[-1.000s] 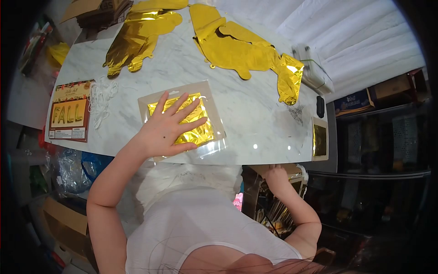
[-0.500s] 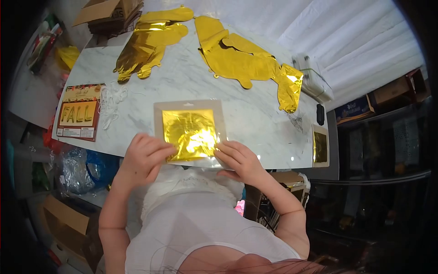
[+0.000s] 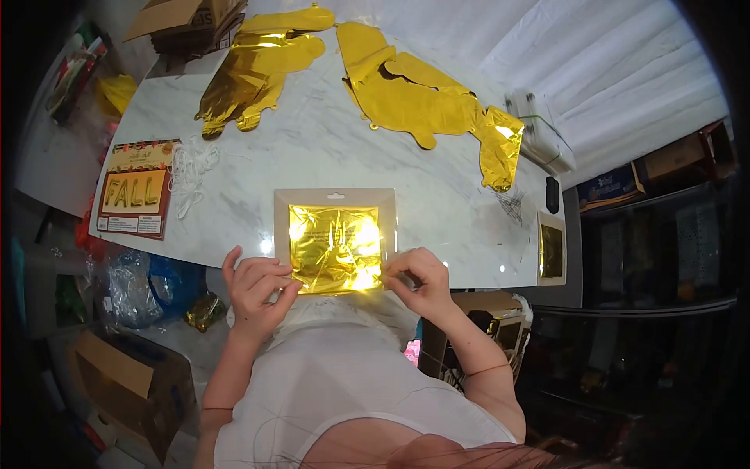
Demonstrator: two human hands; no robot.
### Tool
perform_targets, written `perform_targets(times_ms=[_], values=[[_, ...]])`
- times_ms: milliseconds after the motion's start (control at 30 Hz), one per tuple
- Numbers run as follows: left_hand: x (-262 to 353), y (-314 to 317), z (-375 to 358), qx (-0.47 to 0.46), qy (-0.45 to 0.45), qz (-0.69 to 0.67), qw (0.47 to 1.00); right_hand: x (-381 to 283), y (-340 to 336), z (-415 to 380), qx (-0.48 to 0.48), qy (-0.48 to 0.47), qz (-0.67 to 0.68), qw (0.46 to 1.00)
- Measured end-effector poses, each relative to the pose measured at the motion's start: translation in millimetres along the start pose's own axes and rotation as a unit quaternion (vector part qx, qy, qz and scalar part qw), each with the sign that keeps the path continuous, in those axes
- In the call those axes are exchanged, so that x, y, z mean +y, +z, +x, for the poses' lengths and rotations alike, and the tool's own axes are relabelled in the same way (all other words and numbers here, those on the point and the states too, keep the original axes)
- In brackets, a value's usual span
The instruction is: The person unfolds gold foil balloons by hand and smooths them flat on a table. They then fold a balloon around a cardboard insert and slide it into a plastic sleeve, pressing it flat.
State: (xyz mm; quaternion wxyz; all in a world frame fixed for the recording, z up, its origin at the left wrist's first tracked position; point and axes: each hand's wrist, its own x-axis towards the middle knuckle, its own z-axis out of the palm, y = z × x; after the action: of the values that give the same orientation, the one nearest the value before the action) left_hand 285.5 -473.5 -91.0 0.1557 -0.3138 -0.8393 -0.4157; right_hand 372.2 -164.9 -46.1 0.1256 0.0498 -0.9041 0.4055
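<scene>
A flat package with a grey border and a hang hole [image 3: 336,196] lies at the table's front edge, with a folded gold foil piece [image 3: 334,246] in its middle. My left hand [image 3: 262,291] holds the lower left side between thumb and fingers. On the lower right side, my right hand [image 3: 419,283] pinches the package's edge. Faint print shows on the foil. Beyond it, flat gold foil balloons lie at the back left [image 3: 262,70] and back right [image 3: 414,98] of the table.
A FALL card [image 3: 134,191] and white string [image 3: 190,176] lie at the left of the marble table [image 3: 312,148]. Another framed package [image 3: 551,248] and a black object [image 3: 552,195] are at the right edge. Cardboard boxes [image 3: 129,383] stand below left.
The package has shifted toward my body and slightly right, and its border now shows more fully. Both hands have moved with it, and my right fingers are more bent into a pinch.
</scene>
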Motion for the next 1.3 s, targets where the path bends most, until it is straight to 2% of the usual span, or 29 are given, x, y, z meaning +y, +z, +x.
perform_targets(times_ms=[233,300,333,400,433,500,567,633,700,733,767,800,833,867,900,967,1033,1067,1133,1267,1300], values=[[10,0,8,0.005,-0.055,-0.004,0.998,0,3,-1,0.013,-0.012,-0.018,1.0],[12,-1,11,0.003,-0.063,-0.009,0.998,-2,11,-9,0.026,-0.103,-0.155,0.982],[13,-1,12,0.006,-0.063,0.002,0.998,-7,15,-12,0.031,-0.102,-0.157,0.982],[16,2,14,0.001,-0.051,0.003,0.999,-33,24,-11,-0.023,-0.196,-0.198,0.96],[16,3,14,0.004,-0.055,0.02,0.998,-32,32,-11,-0.014,-0.186,-0.206,0.961],[15,6,12,-0.003,-0.044,0.028,0.999,-25,43,-13,-0.089,-0.193,-0.264,0.941],[8,11,7,0.039,-0.051,0.032,0.997,-22,34,-13,-0.076,-0.204,-0.29,0.932],[-8,13,-3,0.031,-0.026,0.03,0.999,-23,17,-15,-0.121,-0.22,-0.255,0.934],[-15,16,-9,0.138,-0.077,-0.024,0.987,-38,-27,-8,-0.082,-0.192,-0.218,0.953],[-17,14,-12,0.128,-0.081,-0.054,0.987,-50,-57,-4,-0.051,-0.173,-0.175,0.968],[-15,14,-11,0.121,-0.078,-0.056,0.988,-64,-87,0,0.046,-0.13,-0.202,0.97],[-13,15,-9,0.107,-0.067,-0.023,0.992,-71,-116,-4,0.097,-0.1,-0.302,0.943],[-11,15,-7,0.094,-0.056,0.011,0.994,-57,-135,-9,0.21,-0.103,-0.361,0.903],[-11,16,-6,0.089,-0.054,0.011,0.994,-42,-161,-20,0.291,-0.077,-0.398,0.867],[-12,20,-4,0.075,-0.031,0.058,0.995,-30,-174,-28,0.394,-0.005,-0.368,0.842],[-13,22,-4,0.06,-0.008,0.103,0.993,22,-202,-47,0.504,0.066,-0.455,0.731],[-13,23,-2,0.072,0.012,0.121,0.99,92,-212,-80,0.542,0.166,-0.443,0.695],[-13,23,-2,0.073,0.013,0.122,0.99,120,-213,-96,0.544,0.165,-0.441,0.695],[-12,22,-3,0.06,0.005,0.113,0.992,162,-211,-120,0.416,0.372,-0.421,0.715],[-12,21,-3,0.055,0.014,0.128,0.99,182,-199,-137,0.339,0.381,-0.432,0.744],[-12,21,-2,0.059,0.016,0.128,0.99,173,-195,-133,0.393,0.28,-0.497,0.721]])
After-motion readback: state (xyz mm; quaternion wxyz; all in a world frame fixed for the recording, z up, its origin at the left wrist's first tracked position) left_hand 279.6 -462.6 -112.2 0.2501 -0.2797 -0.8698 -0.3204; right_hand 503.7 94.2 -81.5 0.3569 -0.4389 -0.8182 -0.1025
